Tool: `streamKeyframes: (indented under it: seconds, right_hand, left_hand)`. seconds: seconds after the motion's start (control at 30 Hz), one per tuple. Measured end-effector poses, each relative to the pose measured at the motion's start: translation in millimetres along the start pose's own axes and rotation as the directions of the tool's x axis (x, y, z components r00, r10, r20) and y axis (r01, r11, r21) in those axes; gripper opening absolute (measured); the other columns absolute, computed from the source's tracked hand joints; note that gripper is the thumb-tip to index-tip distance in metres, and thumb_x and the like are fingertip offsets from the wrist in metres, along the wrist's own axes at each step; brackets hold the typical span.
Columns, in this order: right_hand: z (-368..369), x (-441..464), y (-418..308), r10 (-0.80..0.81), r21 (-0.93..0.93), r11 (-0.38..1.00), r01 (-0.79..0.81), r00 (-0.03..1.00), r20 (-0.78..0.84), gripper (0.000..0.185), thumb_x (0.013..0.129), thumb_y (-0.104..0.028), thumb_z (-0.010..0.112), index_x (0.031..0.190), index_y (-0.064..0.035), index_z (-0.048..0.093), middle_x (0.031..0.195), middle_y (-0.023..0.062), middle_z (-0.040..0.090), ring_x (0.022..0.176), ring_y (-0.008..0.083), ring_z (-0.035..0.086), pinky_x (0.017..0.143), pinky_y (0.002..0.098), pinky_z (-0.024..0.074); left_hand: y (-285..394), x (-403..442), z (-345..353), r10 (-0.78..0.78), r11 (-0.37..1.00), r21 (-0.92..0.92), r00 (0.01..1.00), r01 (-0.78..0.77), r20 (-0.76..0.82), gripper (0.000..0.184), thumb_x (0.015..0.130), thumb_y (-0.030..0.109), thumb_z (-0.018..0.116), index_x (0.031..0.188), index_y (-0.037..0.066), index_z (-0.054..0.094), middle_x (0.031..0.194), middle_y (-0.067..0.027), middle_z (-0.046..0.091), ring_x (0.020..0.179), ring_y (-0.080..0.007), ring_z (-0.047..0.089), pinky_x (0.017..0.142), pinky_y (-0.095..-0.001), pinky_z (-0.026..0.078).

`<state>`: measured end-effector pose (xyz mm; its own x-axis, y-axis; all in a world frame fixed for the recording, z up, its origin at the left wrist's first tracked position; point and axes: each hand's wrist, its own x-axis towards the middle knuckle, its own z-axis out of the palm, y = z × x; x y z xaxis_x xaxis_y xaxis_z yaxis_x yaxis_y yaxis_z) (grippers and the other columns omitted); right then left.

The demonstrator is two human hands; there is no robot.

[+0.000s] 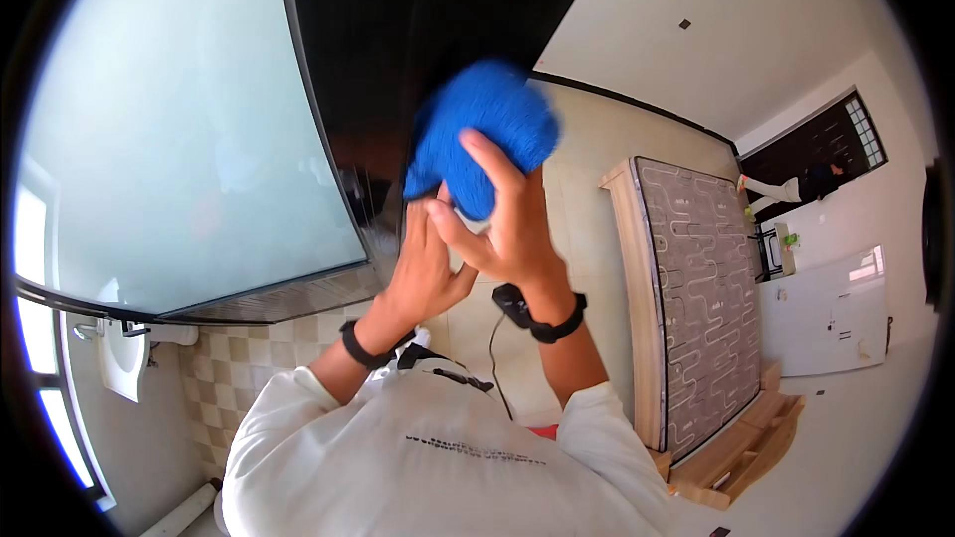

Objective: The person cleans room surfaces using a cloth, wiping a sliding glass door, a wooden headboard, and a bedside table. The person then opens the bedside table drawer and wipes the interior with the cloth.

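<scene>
A bright blue cloth [497,104], bunched and partly blurred, is held up in front of me beside a dark glossy panel [368,30]. My right hand [512,229] grips the cloth from below, its forefinger stretched over the near side and its thumb pointing left. My left hand [423,273] is closer in, fingertips closed at the cloth's lower left edge and touching the right thumb. Part of its fingers is hidden. Black bands circle both wrists.
To the left is a large frosted glass pane [189,129], with a washbasin [124,363] below it. At the right stand a bed with a patterned mattress [696,298] and a white cabinet [826,313]. Another person [796,187] is near the dark door. A cable [494,363] trails across the floor.
</scene>
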<state>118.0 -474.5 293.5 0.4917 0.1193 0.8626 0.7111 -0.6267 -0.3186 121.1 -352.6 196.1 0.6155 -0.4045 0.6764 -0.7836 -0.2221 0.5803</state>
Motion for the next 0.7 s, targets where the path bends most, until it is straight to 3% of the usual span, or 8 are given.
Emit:
streamKeyframes:
  seconds: [0.07, 0.17, 0.23, 0.33, 0.43, 0.5, 0.67, 0.7]
  right_hand:
    - [-6.8, 23.2, 0.6, -0.035, 0.03, 0.999, 0.03, 0.981, 0.189, 0.056, 0.083, -0.014, 0.073, 0.134, -0.0071, 0.051, 0.118, 0.0192, 0.061, 0.106, 0.0367, 0.059, 0.092, 0.0448, 0.0463]
    - [9.2, 22.6, 11.6, -0.13, -0.029, 0.99, 0.139, 0.97, 0.208, 0.056, 0.084, -0.014, 0.072, 0.136, -0.0117, 0.051, 0.118, 0.0178, 0.061, 0.102, 0.0385, 0.059, 0.091, 0.0447, 0.047]
    - [12.7, 17.4, 14.9, -0.127, -0.013, 0.991, 0.132, 0.972, 0.199, 0.056, 0.084, -0.014, 0.072, 0.136, -0.0147, 0.051, 0.118, 0.0165, 0.062, 0.102, 0.0375, 0.059, 0.09, 0.0451, 0.0473]
    - [19.1, -6.1, 19.8, -0.087, -0.055, 0.993, 0.101, 0.973, 0.215, 0.054, 0.084, -0.013, 0.072, 0.134, -0.0148, 0.053, 0.117, 0.0162, 0.063, 0.102, 0.037, 0.06, 0.088, 0.0456, 0.0478]
    - [28.1, -39.6, 31.1, -0.029, 0.007, 1.0, 0.029, 0.961, 0.273, 0.05, 0.084, -0.01, 0.071, 0.132, -0.0146, 0.056, 0.115, 0.0161, 0.064, 0.102, 0.0371, 0.06, 0.089, 0.0446, 0.0482]
    - [34.6, -68.9, 42.3, 0.07, 0.083, 0.991, -0.104, 0.938, 0.339, 0.044, 0.084, -0.007, 0.069, 0.127, -0.0135, 0.061, 0.115, 0.017, 0.064, 0.103, 0.0375, 0.061, 0.09, 0.0432, 0.0488]
    - [28.5, -95.6, 46.2, 0.176, 0.267, 0.925, -0.272, 0.926, 0.334, 0.037, 0.084, -0.005, 0.068, 0.12, -0.0108, 0.065, 0.114, 0.0172, 0.065, 0.105, 0.0333, 0.062, 0.092, 0.0408, 0.0488]
    - [18.6, -85.5, 38.5, 0.174, 0.318, 0.914, -0.253, 0.951, 0.257, 0.036, 0.085, -0.007, 0.068, 0.12, -0.0107, 0.065, 0.114, 0.0177, 0.064, 0.105, 0.033, 0.062, 0.092, 0.0402, 0.0486]
  left_hand:
    - [17.6, 20.8, -3.2, 0.066, 0.998, -0.009, 0.997, -0.066, -0.042, 0.071, 0.082, 0.01, 0.067, 0.142, -0.006, 0.032, 0.144, -0.0293, 0.034, 0.133, -0.0481, 0.033, 0.109, -0.052, 0.03]
    - [17.0, 18.8, -6.5, -0.009, 0.995, -0.101, 0.998, 0.015, 0.06, 0.079, 0.08, 0.007, 0.066, 0.145, -0.009, 0.024, 0.146, -0.0338, 0.028, 0.134, -0.0538, 0.026, 0.113, -0.0582, 0.018]
    - [8.7, 14.0, -7.0, -0.003, 0.997, -0.072, 0.999, 0.006, 0.053, 0.079, 0.081, 0.006, 0.066, 0.146, -0.009, 0.022, 0.146, -0.0338, 0.028, 0.137, -0.0537, 0.023, 0.114, -0.0565, 0.018]
    - [1.4, -5.7, -1.8, -0.055, 0.994, -0.087, 0.997, 0.06, 0.062, 0.08, 0.081, 0.006, 0.067, 0.145, -0.009, 0.022, 0.146, -0.0334, 0.029, 0.136, -0.0536, 0.025, 0.114, -0.0548, 0.022]
    - [-8.3, -26.9, 8.2, -0.133, 0.988, -0.072, 0.987, 0.14, 0.086, 0.08, 0.081, 0.007, 0.068, 0.146, -0.004, 0.023, 0.149, -0.0287, 0.026, 0.139, -0.0465, 0.025, 0.115, -0.0495, 0.024]
    - [-10.4, -41.0, 17.8, -0.288, 0.947, -0.087, 0.939, 0.308, 0.19, 0.08, 0.08, 0.006, 0.068, 0.146, -0.005, 0.023, 0.148, -0.0284, 0.027, 0.139, -0.0462, 0.026, 0.114, -0.0476, 0.025]
    - [-3.2, -41.9, 22.6, -0.298, 0.954, 0.001, 0.95, 0.299, 0.093, 0.067, 0.078, 0.003, 0.068, 0.135, -0.006, 0.034, 0.129, -0.028, 0.044, 0.121, -0.0466, 0.043, 0.101, -0.0483, 0.039]
    - [1.5, -31.6, 16.0, -0.193, 0.98, 0.056, 0.981, 0.191, 0.022, 0.062, 0.077, 0.002, 0.067, 0.13, -0.008, 0.037, 0.12, -0.028, 0.045, 0.111, -0.0453, 0.045, 0.094, -0.0486, 0.041]
